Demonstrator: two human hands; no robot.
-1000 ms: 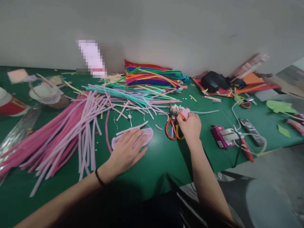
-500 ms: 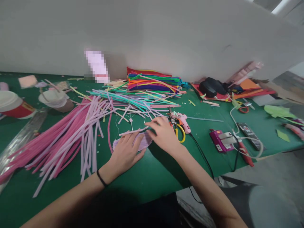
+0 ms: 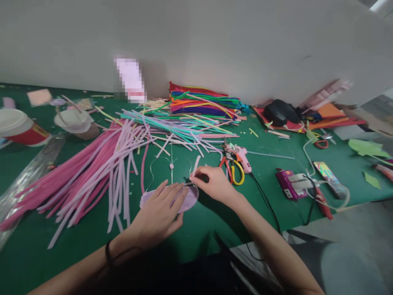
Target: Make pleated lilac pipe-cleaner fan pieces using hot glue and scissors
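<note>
My left hand (image 3: 164, 207) lies flat, fingers stretched out, over a lilac oval piece (image 3: 192, 198) with a ridged edge, covering most of it. At the oval's upper right, my right hand (image 3: 211, 182) pinches a lilac pipe cleaner (image 3: 197, 164), whose free end points up and away from me. A thin dark piece shows by the right fingertips, too small to name. Just beyond the hands is a curved wire frame (image 3: 152, 164) with a small pale bead (image 3: 171, 166) on its middle wire. One pink pipe cleaner (image 3: 143, 164) runs down beside the frame.
Pink and lilac pipe cleaners (image 3: 76, 176) spread out at left, with coloured bundles (image 3: 202, 104) behind. Yellow-and-red-handled pliers (image 3: 236, 174) and a pink glue gun (image 3: 244, 159) lie right of my hand. Further right are a purple power adapter (image 3: 290, 184) and a phone (image 3: 330, 178). Cups (image 3: 24, 127) stand far left.
The lilac pipe cleaner lay across the oval's top; now it stands up from my right fingers. More of the oval and wire frame shows. The phone screen has lit up.
</note>
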